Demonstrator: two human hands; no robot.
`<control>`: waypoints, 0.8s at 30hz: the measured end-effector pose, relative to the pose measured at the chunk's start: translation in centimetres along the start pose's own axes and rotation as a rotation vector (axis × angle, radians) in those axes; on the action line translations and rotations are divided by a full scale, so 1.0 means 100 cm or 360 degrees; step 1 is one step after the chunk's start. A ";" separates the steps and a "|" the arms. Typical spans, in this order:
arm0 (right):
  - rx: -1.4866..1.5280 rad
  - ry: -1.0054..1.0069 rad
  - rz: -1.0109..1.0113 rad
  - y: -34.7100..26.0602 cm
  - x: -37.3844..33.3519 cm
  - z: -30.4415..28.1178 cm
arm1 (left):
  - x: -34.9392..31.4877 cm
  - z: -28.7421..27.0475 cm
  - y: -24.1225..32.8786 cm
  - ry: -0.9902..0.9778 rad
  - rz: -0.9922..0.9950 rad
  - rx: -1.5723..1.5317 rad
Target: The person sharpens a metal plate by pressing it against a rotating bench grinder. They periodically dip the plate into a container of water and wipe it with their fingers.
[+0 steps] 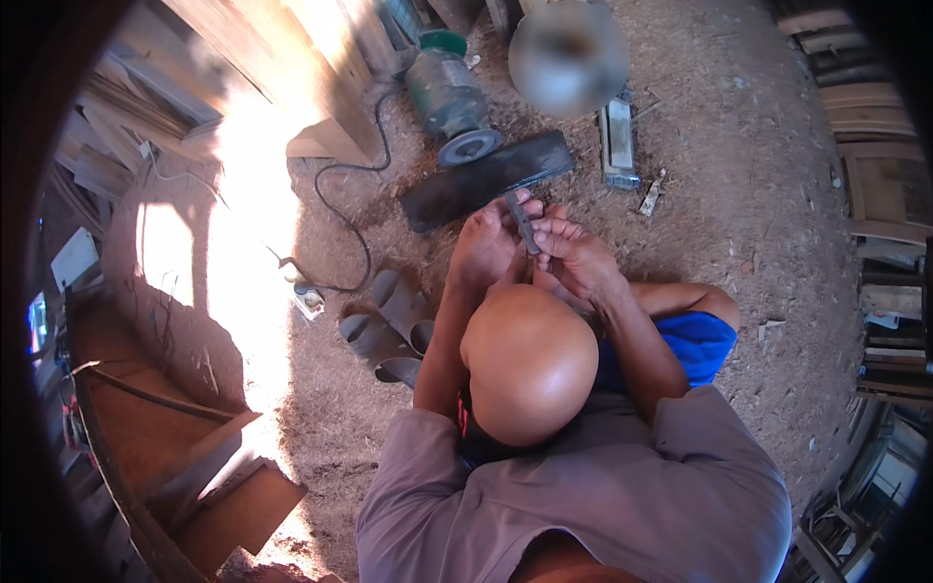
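Bar (522,225), slim, dark, at near side of black block (486,185). Left hand (483,245), right hand (581,258) pinch it narrowly. Risk: uneven pinch could drop bar; wheel (470,147) beyond block, if powered, could nick hand.

Centre of frame: left hand (483,245) and right hand (581,258) both pinch small dark-grey narrow bar (521,222). Just above: black rectangular slab (486,183) on brown dirt floor (709,175). Upper centre: green cylindrical motor (444,92) with grey round disc (470,147). Left of centre: grey slip-on sandals (370,339).
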State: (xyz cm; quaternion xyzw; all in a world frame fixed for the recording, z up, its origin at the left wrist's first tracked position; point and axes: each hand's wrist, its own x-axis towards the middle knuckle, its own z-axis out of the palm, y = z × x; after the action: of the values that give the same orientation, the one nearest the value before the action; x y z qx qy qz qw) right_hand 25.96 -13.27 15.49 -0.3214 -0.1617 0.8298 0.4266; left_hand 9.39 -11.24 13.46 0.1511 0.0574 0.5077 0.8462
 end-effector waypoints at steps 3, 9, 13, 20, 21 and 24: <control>-0.0116 -0.0004 0.0038 0.005 0.000 0.002 | -0.002 -0.004 0.004 -0.0105 -0.0030 0.0002; -0.0102 -0.0028 0.0090 0.014 0.004 -0.004 | -0.004 -0.034 0.001 -0.0139 0.0034 0.0107; -0.0051 -0.0034 0.0108 0.014 0.004 -0.005 | -0.004 -0.035 0.000 -0.0105 0.0006 0.0031; -0.0035 -0.0041 0.0115 0.014 0.004 -0.006 | -0.003 -0.035 0.003 -0.0115 -0.0065 -0.0012; -0.0037 -0.0043 0.0115 0.013 0.004 -0.006 | -0.003 -0.036 0.002 -0.0113 -0.0047 0.0000; -0.0039 -0.0046 0.0118 0.012 0.003 -0.004 | -0.004 -0.035 0.001 -0.0108 -0.0010 0.0023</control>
State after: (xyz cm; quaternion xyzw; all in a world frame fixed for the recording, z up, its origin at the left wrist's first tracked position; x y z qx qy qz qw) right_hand 25.35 -13.71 14.40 -0.3205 -0.1660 0.8475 0.3891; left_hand 8.25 -10.81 10.16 0.1742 0.0329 0.4991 0.8482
